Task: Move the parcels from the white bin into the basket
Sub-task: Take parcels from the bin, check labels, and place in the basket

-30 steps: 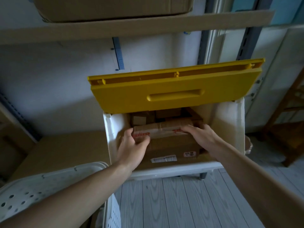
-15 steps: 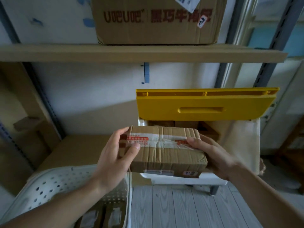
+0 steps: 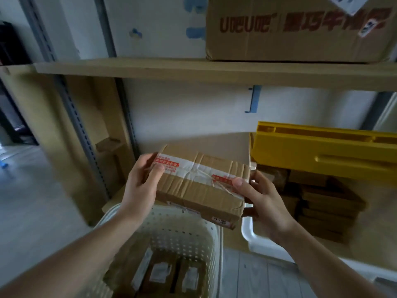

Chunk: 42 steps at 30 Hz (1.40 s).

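A brown cardboard parcel point(image 3: 199, 186) with white and red tape hangs in the air between my hands. My left hand point(image 3: 141, 183) grips its left end and my right hand point(image 3: 260, 196) grips its right end. The parcel is above the far rim of the white perforated basket point(image 3: 187, 231), which holds several labelled parcels point(image 3: 163, 274). To the right stands the white bin point(image 3: 255, 235) with its yellow lid point(image 3: 322, 153) raised; several brown parcels point(image 3: 322, 201) are stacked inside it.
A wooden shelf point(image 3: 193, 69) runs overhead with a large printed carton point(image 3: 300, 29) on it. A metal rack upright point(image 3: 79, 123) and flat cardboard point(image 3: 94, 125) stand to the left. Grey plank floor point(image 3: 257, 280) lies between basket and bin.
Both hands lifted the parcel out of the white bin and carried it left, over the basket. The view swung left with them.
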### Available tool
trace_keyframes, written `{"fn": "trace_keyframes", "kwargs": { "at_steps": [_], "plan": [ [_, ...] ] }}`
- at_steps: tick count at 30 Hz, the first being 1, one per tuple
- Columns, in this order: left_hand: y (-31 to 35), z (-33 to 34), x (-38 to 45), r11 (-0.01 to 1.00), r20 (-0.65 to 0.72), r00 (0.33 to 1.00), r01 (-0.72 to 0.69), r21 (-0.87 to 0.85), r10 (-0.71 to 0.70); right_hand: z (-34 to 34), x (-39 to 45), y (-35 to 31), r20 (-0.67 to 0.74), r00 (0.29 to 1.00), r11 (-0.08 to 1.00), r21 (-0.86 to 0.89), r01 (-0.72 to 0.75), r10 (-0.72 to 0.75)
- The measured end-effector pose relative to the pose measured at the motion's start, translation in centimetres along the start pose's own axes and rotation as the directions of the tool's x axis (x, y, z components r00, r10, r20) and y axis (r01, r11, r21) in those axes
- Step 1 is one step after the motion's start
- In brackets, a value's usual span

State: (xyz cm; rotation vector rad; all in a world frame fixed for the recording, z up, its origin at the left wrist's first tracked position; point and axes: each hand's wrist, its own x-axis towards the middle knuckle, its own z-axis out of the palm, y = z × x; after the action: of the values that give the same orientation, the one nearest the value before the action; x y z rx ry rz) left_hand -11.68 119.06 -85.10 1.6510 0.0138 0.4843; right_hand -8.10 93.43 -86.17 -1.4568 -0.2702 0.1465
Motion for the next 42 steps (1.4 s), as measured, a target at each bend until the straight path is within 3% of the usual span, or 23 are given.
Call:
{"fn": "trace_keyframes", "kwargs": {
  "at_steps": [4, 11, 20, 25, 30, 35, 42],
  "plan": [
    [-0.8, -1.9, 0.0, 0.999, -0.042, 0.998, 0.037, -0.006, -0.037, 2.6, 1.7, 0.4, -0.023, 0.998, 0.998, -0.004, 0.059, -0.059],
    [-2.6, -4.7, 0.4, 0.981, 0.058, 0.979, 0.194, 0.000, -0.194, 5.4, 4.7, 1.5, -0.144, 0.989, 0.999, 0.012, 0.039, -0.037],
    [-3.6, -5.2, 1.4, 0.974, -0.025, 0.993, 0.117, 0.195, -0.115, 5.9, 5.7, 2.5, 0.091, 0.990, 0.994, 0.007, -0.106, 0.105],
    [-3.3, -4.9, 1.1, 0.982, 0.046, 0.997, 0.047, 0.182, -0.056, 5.5, 6.0, 2.5, 0.054, 0.988, 0.978, 0.140, -0.153, 0.147],
    [-3.0, -3.9, 0.8, 0.990, 0.104, 0.984, 0.142, 0.005, -0.142, 5.5, 5.7, 2.3, 0.032, 0.986, 0.973, 0.161, -0.165, 0.162],
    [-2.5, -3.2, 1.0, 0.965, 0.091, 0.974, 0.221, -0.139, -0.209, 5.4, 5.3, 1.3, -0.085, 0.990, 0.984, 0.150, -0.100, 0.113],
    [-1.9, -2.4, 0.8, 0.936, -0.022, 0.968, 0.235, -0.263, -0.250, 4.8, 5.1, 0.7, -0.069, 0.995, 0.991, 0.118, -0.059, 0.068]
  ]
}}
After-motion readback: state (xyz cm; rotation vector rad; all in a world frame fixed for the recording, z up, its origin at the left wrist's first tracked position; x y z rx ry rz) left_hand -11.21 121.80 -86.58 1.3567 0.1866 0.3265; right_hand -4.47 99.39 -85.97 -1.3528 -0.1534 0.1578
